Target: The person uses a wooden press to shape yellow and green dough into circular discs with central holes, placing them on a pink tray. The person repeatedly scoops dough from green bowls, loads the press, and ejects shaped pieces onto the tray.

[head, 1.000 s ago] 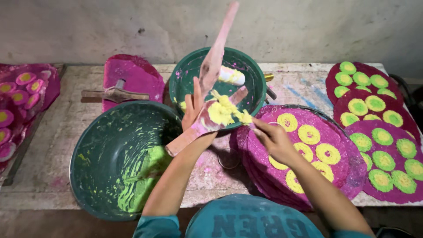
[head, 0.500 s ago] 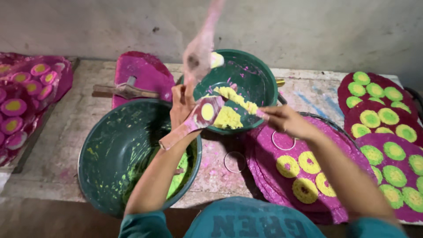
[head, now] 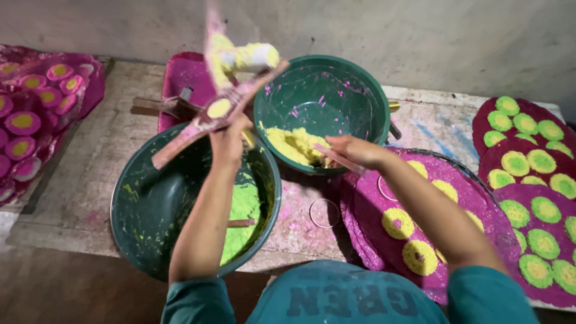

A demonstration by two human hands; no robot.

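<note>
My left hand (head: 230, 137) grips a long pink-stained wooden mould (head: 217, 114) with a round yellow-filled hole, held over the near green bowl (head: 150, 204). A white roll smeared with yellow paste (head: 252, 57) sits above the mould. My right hand (head: 354, 151) holds a thin pink stick (head: 339, 159) and reaches into the far green bowl (head: 336, 90), touching the yellow paste (head: 294, 145) in it. In front of me lies a magenta sheet on a round tray (head: 372, 234) with several yellow discs (head: 398, 223).
Green paste (head: 243, 219) lies in the near bowl. Magenta sheets with green-and-yellow discs (head: 540, 210) fill the right side. Pink discs with yellow centres (head: 36, 114) lie at left. A pink tray (head: 186, 84) stands behind. A metal ring (head: 324, 213) rests on the stained table (head: 84, 180).
My right hand moved from the magenta sheet into the far bowl's yellow paste. My left hand swung the mould to the left, over the near bowl. The view shifted.
</note>
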